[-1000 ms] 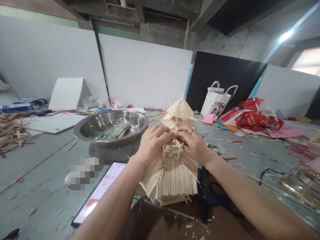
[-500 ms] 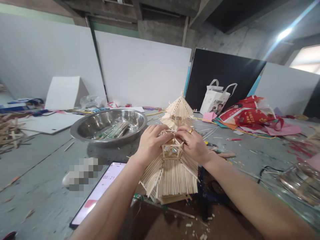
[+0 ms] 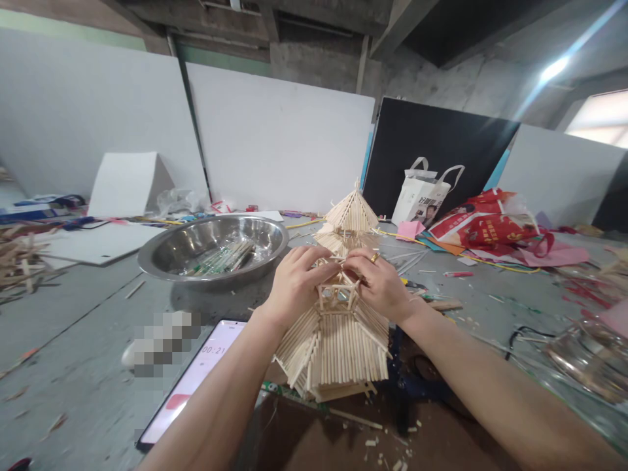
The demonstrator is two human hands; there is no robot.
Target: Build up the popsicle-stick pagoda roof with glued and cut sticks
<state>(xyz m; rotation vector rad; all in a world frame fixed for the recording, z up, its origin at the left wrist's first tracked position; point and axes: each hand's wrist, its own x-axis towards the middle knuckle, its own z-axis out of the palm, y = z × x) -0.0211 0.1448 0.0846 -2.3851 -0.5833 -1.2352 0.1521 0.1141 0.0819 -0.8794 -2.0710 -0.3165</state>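
Observation:
A pale wooden-stick model roof [image 3: 333, 350] stands near the table's front edge, with a small open stick frame [image 3: 336, 294] on its top. My left hand [image 3: 297, 282] and my right hand [image 3: 380, 282] are curled around that frame from either side, fingertips pinched together over it. My right hand wears a ring. Just behind my hands stands a second, smaller stick roof [image 3: 349, 221] with a pointed top.
A steel bowl [image 3: 169, 263] holding several sticks sits at the back left. A phone [image 3: 196, 376] showing a timer lies at the front left. A white bag [image 3: 424, 196], red wrappers [image 3: 490, 229] and scattered sticks lie to the right; a stick pile [image 3: 19, 255] is far left.
Both hands stay on the top frame with only slight finger shifts. The view has drifted a little.

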